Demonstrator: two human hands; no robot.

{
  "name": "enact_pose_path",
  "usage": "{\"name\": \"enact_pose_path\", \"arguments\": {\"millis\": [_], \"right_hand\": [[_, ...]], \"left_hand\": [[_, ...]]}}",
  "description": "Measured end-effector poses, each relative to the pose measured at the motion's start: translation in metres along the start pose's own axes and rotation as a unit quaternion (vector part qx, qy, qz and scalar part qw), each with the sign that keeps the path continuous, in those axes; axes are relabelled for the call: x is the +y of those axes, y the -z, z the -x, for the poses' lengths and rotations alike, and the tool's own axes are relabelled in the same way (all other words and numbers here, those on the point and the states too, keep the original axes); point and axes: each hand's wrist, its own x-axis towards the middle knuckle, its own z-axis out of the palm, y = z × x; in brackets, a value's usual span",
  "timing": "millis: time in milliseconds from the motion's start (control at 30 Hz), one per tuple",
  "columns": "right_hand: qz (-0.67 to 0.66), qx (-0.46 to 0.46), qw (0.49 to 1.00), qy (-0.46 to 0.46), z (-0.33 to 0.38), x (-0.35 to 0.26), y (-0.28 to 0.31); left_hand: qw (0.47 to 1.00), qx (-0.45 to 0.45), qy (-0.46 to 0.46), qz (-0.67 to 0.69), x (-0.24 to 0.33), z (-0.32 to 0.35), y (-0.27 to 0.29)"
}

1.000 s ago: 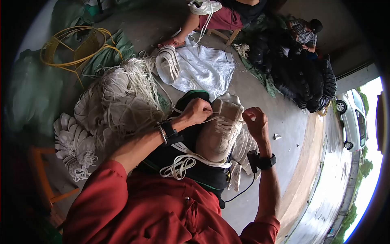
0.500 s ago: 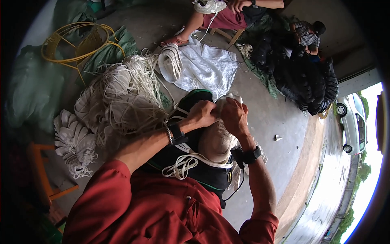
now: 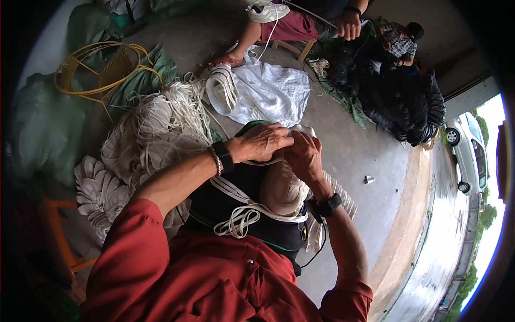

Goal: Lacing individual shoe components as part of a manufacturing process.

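A pale beige shoe upper [image 3: 279, 190] lies across my lap on a black cloth with green edging [image 3: 212, 206]. My right hand [image 3: 304, 161] is closed round its far part, thumb and fingers bent over it. Close beside it, my left hand [image 3: 261, 143] is closed with curled fingers, almost touching the right fingertips. A white shoelace [image 3: 256, 162] runs out beneath the left hand toward the upper; the fingertips' hold on it is partly hidden. A looped bundle of white laces [image 3: 237, 221] rests on the cloth near my waist.
To the left lies a large heap of white uppers and laces [image 3: 155, 126]. A yellow round frame [image 3: 96, 78] stands behind it. Ahead is a white sheet [image 3: 273, 94], with a seated person's leg [image 3: 245, 43] near it. Black shoe uppers [image 3: 391, 102] pile up at far right, by another person [image 3: 401, 45].
My left hand has moved slightly nearer me and turned its back upward, and a lace now shows below it. The right hand has shifted a little nearer. The person ahead has moved a hand rightward.
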Motion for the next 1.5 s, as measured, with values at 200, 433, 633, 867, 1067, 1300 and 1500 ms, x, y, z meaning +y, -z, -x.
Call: {"name": "enact_pose_path", "arguments": {"millis": [200, 433, 633, 867, 1067, 1300, 1500], "right_hand": [[-0.002, 0.014, 1.000, -0.027, 0.003, 0.012, -0.009], [-0.001, -0.019, 0.999, -0.036, 0.005, 0.019, -0.010], [0.036, 0.004, 0.999, -0.002, 0.007, 0.009, -0.008], [0.089, 0.005, 0.996, -0.010, 0.012, 0.025, 0.037], [-0.002, 0.019, 0.999, 0.027, 0.020, 0.006, 0.073], [-0.056, -0.094, 0.983, -0.147, 0.028, 0.026, 0.076], [-0.001, -0.172, 0.983, -0.063, 0.017, 0.041, 0.071]], "left_hand": [[1.000, -0.007, -0.010, 0.013, -0.001, -0.003, -0.002], [0.999, -0.033, -0.017, 0.031, -0.003, -0.005, -0.001], [0.999, -0.020, -0.012, 0.031, 0.000, -0.006, -0.002], [0.996, -0.026, 0.035, 0.077, 0.008, -0.003, 0.002], [0.975, 0.085, 0.076, 0.192, 0.040, -0.032, -0.010], [0.936, 0.037, 0.145, 0.319, 0.052, -0.041, -0.017], [0.871, -0.189, -0.033, 0.452, 0.144, -0.047, -0.010]]}}
